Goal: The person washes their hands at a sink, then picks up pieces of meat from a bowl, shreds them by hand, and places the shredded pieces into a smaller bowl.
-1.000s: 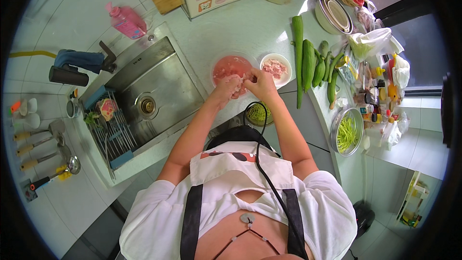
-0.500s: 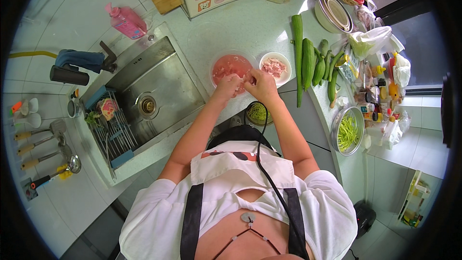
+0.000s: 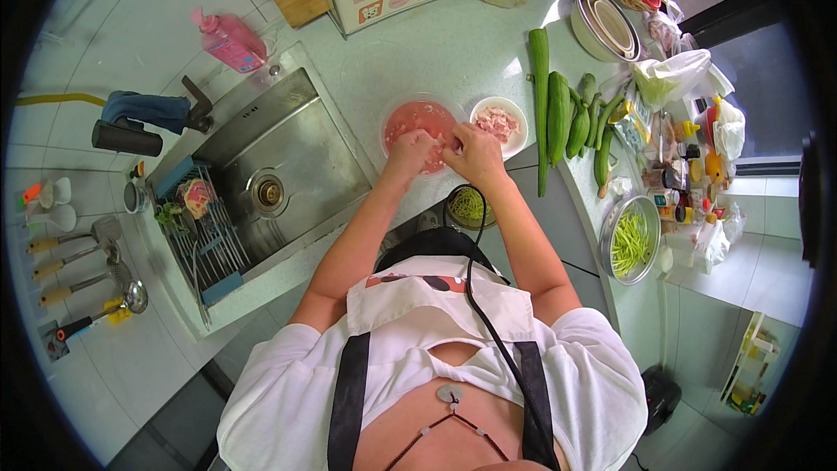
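Note:
A clear round bowl (image 3: 403, 115) of pink, cloudy liquid with pale bits in it stands on the counter in front of me. My left hand (image 3: 412, 155) is over its near side, fingers curled down at the liquid. At the bowl's near right rim is my right hand (image 3: 475, 155), its fingers bent and drawn together toward the left hand. Both hands look closed, but what they pinch is too small and hidden to make out. Touching close on the right, a white bowl (image 3: 521, 134) holds raw pink meat pieces (image 3: 497, 122).
To the left lies a steel sink (image 3: 305, 153) with a dish rack (image 3: 214, 227). A pink pump bottle (image 3: 228, 39) stands behind it. Long green gourds (image 3: 558, 118) lie at the right, with a steel bowl of green strips (image 3: 629, 244) nearer me. A black cable (image 3: 469, 270) hangs between my arms.
My left hand has shifted slightly down and left, a little apart from the right hand, which stays almost in place. The bowls have hardly moved.

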Motion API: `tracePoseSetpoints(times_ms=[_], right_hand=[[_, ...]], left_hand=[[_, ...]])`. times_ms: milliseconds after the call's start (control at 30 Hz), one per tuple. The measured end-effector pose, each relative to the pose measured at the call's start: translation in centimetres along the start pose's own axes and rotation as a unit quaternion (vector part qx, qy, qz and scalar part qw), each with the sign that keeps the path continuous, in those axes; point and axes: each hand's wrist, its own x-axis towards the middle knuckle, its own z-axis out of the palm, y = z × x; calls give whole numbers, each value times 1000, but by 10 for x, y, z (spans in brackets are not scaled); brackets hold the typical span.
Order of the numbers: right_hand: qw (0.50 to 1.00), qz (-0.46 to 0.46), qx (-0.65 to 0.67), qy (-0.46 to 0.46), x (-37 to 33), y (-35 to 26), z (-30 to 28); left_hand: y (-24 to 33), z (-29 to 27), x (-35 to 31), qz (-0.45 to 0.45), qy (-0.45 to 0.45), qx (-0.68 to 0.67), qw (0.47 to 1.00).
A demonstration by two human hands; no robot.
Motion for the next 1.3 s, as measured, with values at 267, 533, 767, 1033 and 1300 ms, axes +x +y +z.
tracePoseSetpoints(times_ms=[267, 533, 767, 1033, 1300], right_hand=[[958, 83, 257, -92, 12, 3, -6], [957, 56, 242, -152, 10, -3, -13], [904, 102, 370, -187, 6, 14, 7], [883, 122, 414, -187, 5, 14, 11], [969, -2, 203, -140, 1, 5, 8]], left_hand=[[26, -17, -5, -5, -74, 47, 996], [29, -23, -3, 32, -86, 168, 981], [42, -20, -12, 87, -66, 336, 935], [46, -23, -17, 123, -73, 379, 914], [29, -25, -19, 120, -89, 349, 925]])
